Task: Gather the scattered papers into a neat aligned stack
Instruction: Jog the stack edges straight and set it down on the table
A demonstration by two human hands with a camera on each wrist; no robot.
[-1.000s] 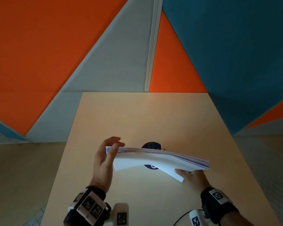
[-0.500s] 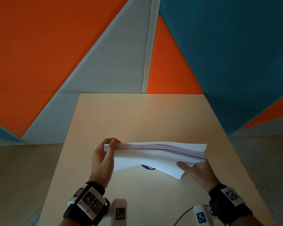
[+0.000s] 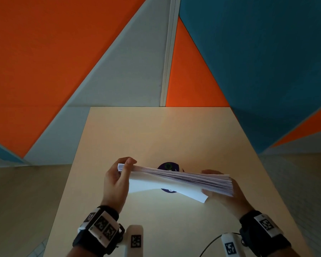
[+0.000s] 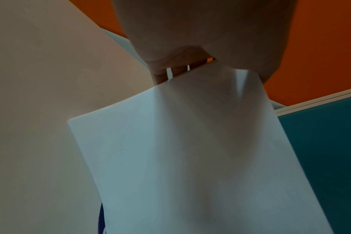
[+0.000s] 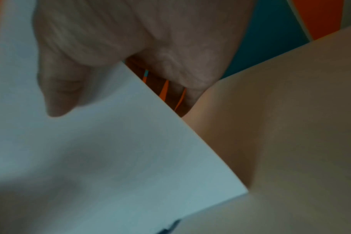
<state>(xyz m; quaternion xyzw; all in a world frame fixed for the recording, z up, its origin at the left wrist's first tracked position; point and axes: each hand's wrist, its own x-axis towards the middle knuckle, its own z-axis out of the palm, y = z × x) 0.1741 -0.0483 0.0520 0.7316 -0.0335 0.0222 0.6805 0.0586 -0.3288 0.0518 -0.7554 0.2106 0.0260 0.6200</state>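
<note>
Now: table (image 3: 156, 130) below; stack (image 3: 178, 179) held in air above it, edges splayed. Left hand (image 3: 117, 180) pinches one end, right hand (image 3: 228, 193) cups the other. Best: loosen grip, tap edge on table.

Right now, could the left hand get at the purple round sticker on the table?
Probably not: the left hand grips one end of the paper stack, the right hand supports the other, and the stack hangs over the purple sticker, covering most of it.
</note>
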